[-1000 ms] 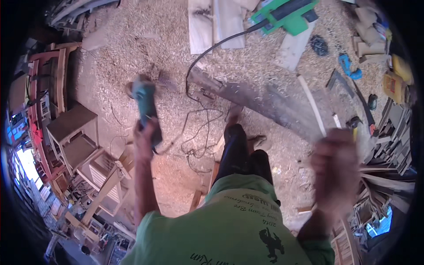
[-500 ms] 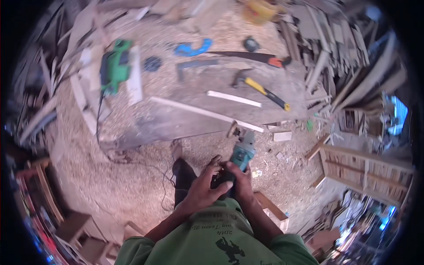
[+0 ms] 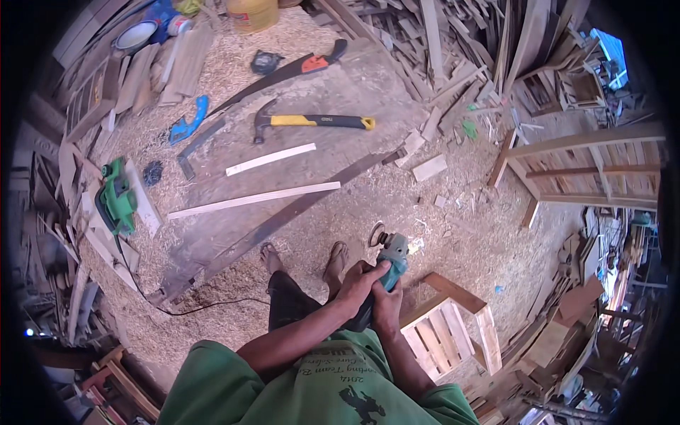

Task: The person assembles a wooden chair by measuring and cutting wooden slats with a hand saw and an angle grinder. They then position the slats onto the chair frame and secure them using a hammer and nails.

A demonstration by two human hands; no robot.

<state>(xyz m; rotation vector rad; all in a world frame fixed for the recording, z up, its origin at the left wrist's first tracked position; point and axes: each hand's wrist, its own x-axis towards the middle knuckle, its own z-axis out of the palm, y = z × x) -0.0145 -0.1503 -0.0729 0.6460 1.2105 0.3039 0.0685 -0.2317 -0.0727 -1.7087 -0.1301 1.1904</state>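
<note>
Close in front of my body I hold a teal angle grinder (image 3: 392,268) with a grey head and a round disc (image 3: 378,234) at its far end. My left hand (image 3: 359,285) is closed on the grinder's left side, fingers near its head. My right hand (image 3: 386,304) wraps around the body from the right. The grinder's rear end is partly hidden behind my hands and forearm. Beyond it, a low wooden worktop (image 3: 283,166) bears two pale wood strips, the longer one (image 3: 255,200) nearer to me, and a yellow-and-black hammer (image 3: 315,122).
Farther off lie a handsaw (image 3: 273,79), a blue handle-like piece (image 3: 188,122) and a metal square (image 3: 200,146). A green electric planer (image 3: 119,198) with a trailing cord sits left. A slatted wooden frame (image 3: 443,329) stands close right, a larger one (image 3: 588,170) beyond. Shavings cover the floor.
My view has turned right, so the worktop and its tools appear farther left and rotated. My left hand has shifted forward along the grinder toward its head; both hands still hold it.
</note>
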